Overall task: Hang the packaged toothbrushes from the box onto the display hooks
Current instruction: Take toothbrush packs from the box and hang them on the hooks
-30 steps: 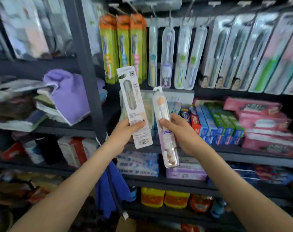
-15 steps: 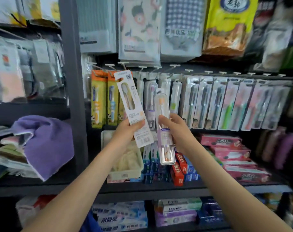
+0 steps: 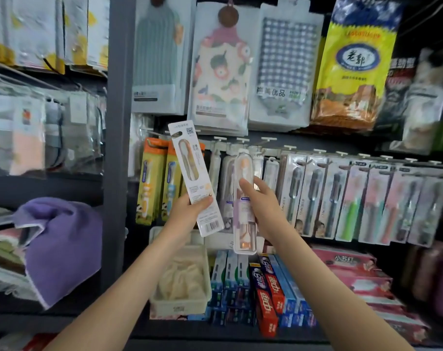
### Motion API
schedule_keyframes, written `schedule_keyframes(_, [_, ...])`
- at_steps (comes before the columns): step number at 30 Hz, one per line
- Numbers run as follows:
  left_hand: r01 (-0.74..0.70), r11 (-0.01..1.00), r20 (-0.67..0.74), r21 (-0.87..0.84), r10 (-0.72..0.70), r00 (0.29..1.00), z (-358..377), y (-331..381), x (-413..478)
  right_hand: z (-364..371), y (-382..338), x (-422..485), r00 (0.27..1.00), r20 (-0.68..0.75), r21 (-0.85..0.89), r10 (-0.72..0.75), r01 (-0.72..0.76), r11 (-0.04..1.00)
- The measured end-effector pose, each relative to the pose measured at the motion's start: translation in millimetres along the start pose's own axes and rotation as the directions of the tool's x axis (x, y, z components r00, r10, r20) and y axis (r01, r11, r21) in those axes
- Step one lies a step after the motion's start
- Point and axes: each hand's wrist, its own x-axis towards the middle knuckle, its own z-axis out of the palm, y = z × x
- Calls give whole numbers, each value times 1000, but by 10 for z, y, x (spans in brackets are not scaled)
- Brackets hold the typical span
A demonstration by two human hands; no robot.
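- Fingers (image 3: 202,200) of the left hand (image 3: 187,214) curl round the low end of a white pack (image 3: 190,168), thumb on the front.
- Right hand (image 3: 263,206) grips a clear pack (image 3: 243,219) round its middle, thumb on the front.
- Both packs are held up in front of the hooks (image 3: 268,139). The white one tips left and the clear one stands straight. Neither is on a hook yet.
- I think both packs are very light. The white one looks like stiff card that could bend. The clear one looks like smooth, hard plastic that may slip.
- Holding low seems best, so the hole (image 3: 177,134) at the top of the white pack is free for a hook.
- Hung packs (image 3: 342,198) fill the row to the right, and orange packs (image 3: 149,183) hang on the left. A new pack must slide on in front of them.
- Big bags (image 3: 220,72) hang just above the hooks and could bump a pack's top.
- Grey post (image 3: 116,148) stands on the left, with a purple towel (image 3: 63,244) past it.
- Toothpaste boxes (image 3: 266,287) and a basket (image 3: 179,310) sit on the shelf (image 3: 215,330) below.
- No box shows.
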Motion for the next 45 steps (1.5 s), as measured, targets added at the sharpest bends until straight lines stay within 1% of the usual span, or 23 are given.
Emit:
schedule_keyframes(4, [-3,1000,-36,14,4,999,-47,-10,29,-15,-9,108,999,11,-39,-45,45,998])
schedule_keyframes(8, [-21,999,-35,46,22,999,-49,-4,51,11,-15,170,998,11,-119,-64,65,991])
schedule_keyframes(11, [-36,997,-41,74,39,998,-27,21,69,86,3,176,998,14,-255,-68,70,964])
schedule_keyframes(13, [-48,996,-40,81,51,998,-11,13,68,129,71,189,997,12,-311,-81,80,947])
schedule_keyframes(19, [-51,993,-6,108,52,999,-54,-96,39,151,191,360,997,28,-349,-74,79,934])
schedule_keyframes(22, [-45,991,-24,125,48,999,-81,-137,18,185,197,447,997,54,-378,-61,77,923])
schedule_keyframes(25, [-21,983,-53,180,31,998,-102,-203,15,192,248,464,995,75,-400,-59,85,913])
schedule_keyframes(27, [-12,967,-41,253,23,999,-114,-252,-2,165,296,454,995,80,-399,-54,81,913])
schedule_keyframes(29, [-33,935,-19,352,43,999,-133,-291,-22,117,332,431,996,83,-390,-30,60,919])
schedule_keyframes(31, [-87,884,-2,459,98,995,-154,-305,-62,51,380,409,998,67,-375,-1,26,926])
schedule_keyframes(33, [-153,825,16,544,171,985,-178,-315,-111,-12,399,345,999,53,-369,-3,22,929])
schedule_keyframes(35, [-253,742,76,621,265,961,-195,-323,-174,-74,363,232,997,76,-332,25,2,943])
schedule_keyframes(36, [-329,674,135,661,325,936,-208,-335,-202,-106,331,163,991,124,-299,60,-20,954])
schedule_keyframes(37, [-426,580,212,695,400,892,-220,-353,-223,-134,287,78,970,209,-273,121,-61,960])
schedule_keyframes(38, [-523,465,303,714,468,830,-236,-393,-219,-161,248,-10,924,323,-254,203,-122,960])
schedule_keyframes(39, [-590,348,377,728,516,769,-243,-436,-206,-185,242,-79,858,433,-227,275,-192,955])
schedule_keyframes(40, [-630,249,424,736,556,715,-245,-480,-181,-208,268,-130,794,520,-209,314,-238,949])
schedule_keyframes(41, [-647,171,453,743,583,674,-242,-523,-154,-231,319,-168,752,582,-203,311,-236,950])
schedule_keyframes(42, [-655,118,471,746,601,645,-224,-544,-144,-245,367,-202,729,617,-201,297,-218,955])
schedule_keyframes(43, [-655,92,478,750,609,633,-201,-563,-139,-255,412,-227,732,620,-201,283,-200,959])
schedule_keyframes(45, [-644,87,469,760,613,636,-143,-584,-143,-294,474,-263,761,594,-197,260,-175,965])
